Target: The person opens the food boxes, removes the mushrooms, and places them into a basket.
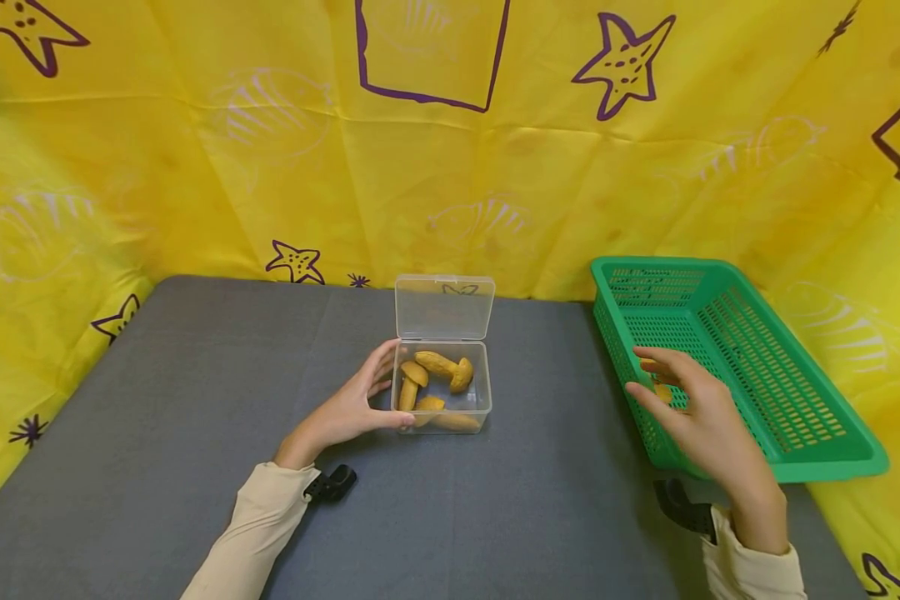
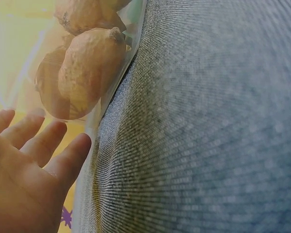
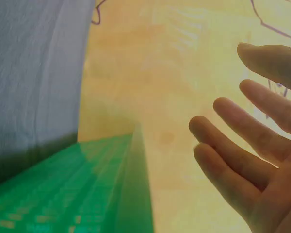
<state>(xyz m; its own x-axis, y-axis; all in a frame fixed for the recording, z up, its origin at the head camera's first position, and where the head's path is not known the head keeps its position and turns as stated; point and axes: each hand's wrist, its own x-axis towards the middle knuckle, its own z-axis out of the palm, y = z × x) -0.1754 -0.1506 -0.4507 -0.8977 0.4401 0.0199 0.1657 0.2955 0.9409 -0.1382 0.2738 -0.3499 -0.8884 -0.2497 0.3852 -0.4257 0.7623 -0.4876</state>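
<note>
A clear plastic box (image 1: pixel 483 379) stands on the table, its see-through lid (image 1: pixel 445 310) raised at the back. Inside lie brown-yellow mushrooms: one mushroom (image 1: pixel 412 385) at the left, another mushroom (image 1: pixel 446 367) across the back, and more along the front wall. My left hand (image 1: pixel 348 406) holds the box's left side, thumb against the front wall and fingers by the rear corner. In the left wrist view the mushrooms (image 2: pixel 89 68) show through the wall. Over the green basket's left rim hovers my right hand (image 1: pixel 701 408), fingers spread, nothing in them. Yellow-brown pieces (image 1: pixel 663 392) show behind it.
The green slotted basket (image 1: pixel 832 467) stands at the table's right edge, close to the yellow cloth (image 1: pixel 525 167) that hangs behind and at both sides. A grey cloth (image 1: pixel 450 508) covers the table. Dark straps sit on both wrists.
</note>
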